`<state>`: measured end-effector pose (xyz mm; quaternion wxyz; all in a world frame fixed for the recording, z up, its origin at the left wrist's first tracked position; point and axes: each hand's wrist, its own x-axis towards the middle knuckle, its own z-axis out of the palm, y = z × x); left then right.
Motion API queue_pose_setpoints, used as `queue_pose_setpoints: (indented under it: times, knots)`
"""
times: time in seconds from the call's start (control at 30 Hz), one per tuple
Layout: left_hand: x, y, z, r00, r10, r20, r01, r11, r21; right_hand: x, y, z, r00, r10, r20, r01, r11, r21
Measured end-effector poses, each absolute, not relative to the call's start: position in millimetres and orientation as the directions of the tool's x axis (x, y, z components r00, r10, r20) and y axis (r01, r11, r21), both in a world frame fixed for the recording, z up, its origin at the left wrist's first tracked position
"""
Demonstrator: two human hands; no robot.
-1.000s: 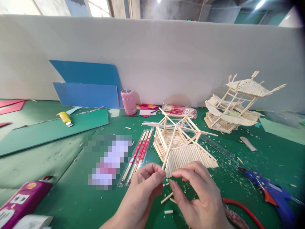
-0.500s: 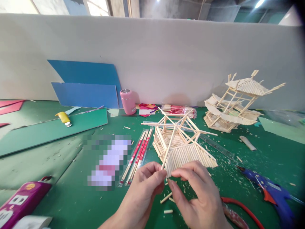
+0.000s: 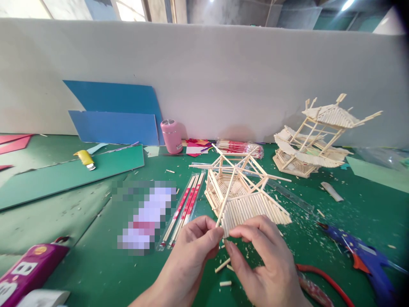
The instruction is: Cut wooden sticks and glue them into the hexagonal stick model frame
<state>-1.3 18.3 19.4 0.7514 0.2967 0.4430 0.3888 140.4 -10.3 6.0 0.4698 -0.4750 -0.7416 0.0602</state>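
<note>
A hexagonal model of thin wooden sticks point(image 3: 236, 170) stands on the green table in front of me, with one sloping side covered by a panel of closely laid short sticks point(image 3: 255, 209). My left hand point(image 3: 201, 241) pinches the near end of a long slanting stick at the panel's left corner. At the panel's lower left edge, my right hand point(image 3: 266, 256) has its index finger on the sticks and its thumb just under the edge. What lies between those fingertips is mostly hidden. Cut stick pieces point(image 3: 225, 283) lie below my hands.
Right of my hands are red-handled pliers point(image 3: 319, 277) and a blue glue gun point(image 3: 358, 251). Behind stands a taller stick model point(image 3: 326, 140). Packaged sticks point(image 3: 185, 204), a pink flask point(image 3: 171, 136), a yellow cutter point(image 3: 84, 158) and a purple box point(image 3: 32, 268) are to the left.
Almost nothing differs. My right thumb and index finger have shifted very slightly at the panel's edge, while my left hand keeps its pinch.
</note>
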Motion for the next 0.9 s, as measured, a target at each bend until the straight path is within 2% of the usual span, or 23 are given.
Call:
queue_pose_setpoints:
  times: [0.67,0.9]
  knots:
    - [-4,14,20,0.311,0.853,-0.420,-0.279,0.504,0.817,145,-15,11,-0.096,0.729,0.678,0.645,0.564,-0.516]
    - [-2,16,18,0.317,0.858,-0.404,-0.257,0.488,0.834,154,-27,13,-0.046,0.763,0.645,0.524,0.568,-0.635]
